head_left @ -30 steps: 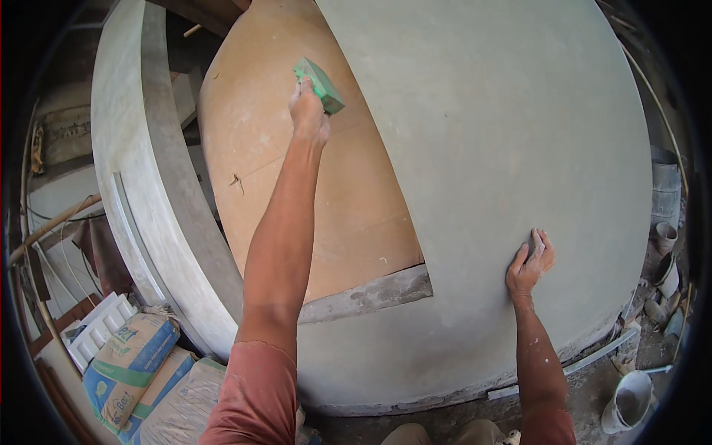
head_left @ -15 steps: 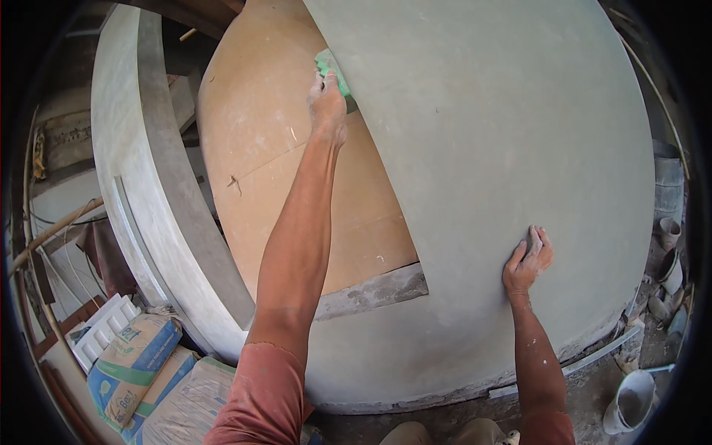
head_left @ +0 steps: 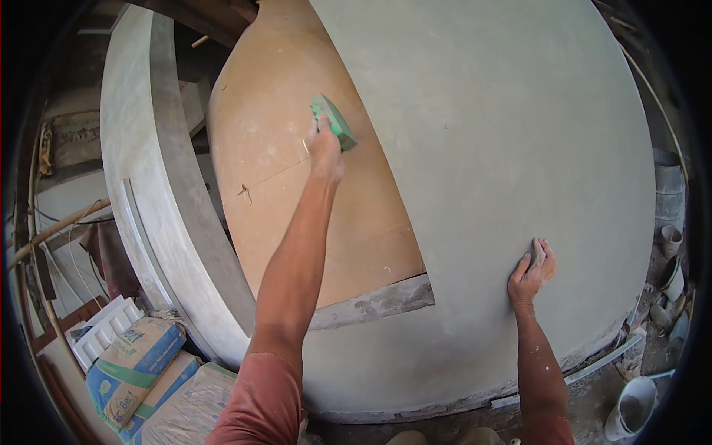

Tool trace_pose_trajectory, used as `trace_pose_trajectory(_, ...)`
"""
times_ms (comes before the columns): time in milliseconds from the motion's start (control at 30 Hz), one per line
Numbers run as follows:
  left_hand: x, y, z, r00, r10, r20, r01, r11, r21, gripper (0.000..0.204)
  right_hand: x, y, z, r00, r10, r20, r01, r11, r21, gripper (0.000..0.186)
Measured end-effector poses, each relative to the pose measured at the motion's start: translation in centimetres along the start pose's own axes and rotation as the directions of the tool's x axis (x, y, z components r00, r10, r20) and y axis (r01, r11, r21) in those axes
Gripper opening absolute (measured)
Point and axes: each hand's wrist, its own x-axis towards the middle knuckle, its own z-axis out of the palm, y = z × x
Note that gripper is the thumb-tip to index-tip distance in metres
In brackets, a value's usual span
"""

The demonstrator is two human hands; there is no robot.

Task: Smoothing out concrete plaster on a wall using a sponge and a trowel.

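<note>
My left hand (head_left: pixel 325 148) is closed around a green sponge-like block (head_left: pixel 334 122), its pale flat face dusted with plaster. Hand and block are in front of the brown board (head_left: pixel 274 178) in the wall opening, left of the slanting plaster edge. Whether the block touches anything there, I cannot tell. Lower right, my right hand (head_left: pixel 531 274) rests against the smooth grey plastered wall (head_left: pixel 475 178), thumb apart and fingers bent. Grey plaster coats its fingers, and no tool shows in it.
A plastered column (head_left: pixel 137 111) stands at left, with a metal straightedge (head_left: pixel 141 237) against it. Cement bags (head_left: pixel 141 356) are stacked below, beside a white plastic crate (head_left: pixel 104 330). On the right floor are a bucket (head_left: pixel 632 408) and a long pale strip (head_left: pixel 604 361).
My left hand has come down with the green block, away from the plaster edge. My right hand stays at nearly the same spot on the wall. The view has shifted slightly.
</note>
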Motion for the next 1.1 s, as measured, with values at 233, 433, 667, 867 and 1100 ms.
trace_pose_trajectory(233,8.4,6.3,4.8,0.999,0.000,0.039,-0.001,1.000,0.020,0.040,0.1,0.4,-0.6,1.000,0.004,0.008,-0.004,1.000,0.000,0.038)
trace_pose_trajectory(433,10.8,7.4,6.4,0.978,0.121,0.171,-0.158,0.963,0.219,0.041,-0.1,-0.1,-0.3,1.000,-0.007,-0.001,0.007,1.000,0.019,0.038)
trace_pose_trajectory(667,5.5,2.7,5.1,0.982,0.030,0.188,-0.057,0.989,0.138,0.040,-0.1,0.0,0.1,1.000,0.004,-0.004,-0.004,1.000,-0.021,0.038)
trace_pose_trajectory(867,2.5,-2.5,2.0,0.999,0.035,0.035,-0.039,0.990,0.132,0.044,0.2,0.1,-0.3,1.000,-0.011,-0.002,0.011,1.000,0.011,0.038)
trace_pose_trajectory(1100,10.8,8.5,5.5,0.983,0.172,0.057,-0.176,0.982,0.065,0.038,-0.1,-0.2,-0.5,1.000,0.003,0.015,-0.003,1.000,0.005,0.038)
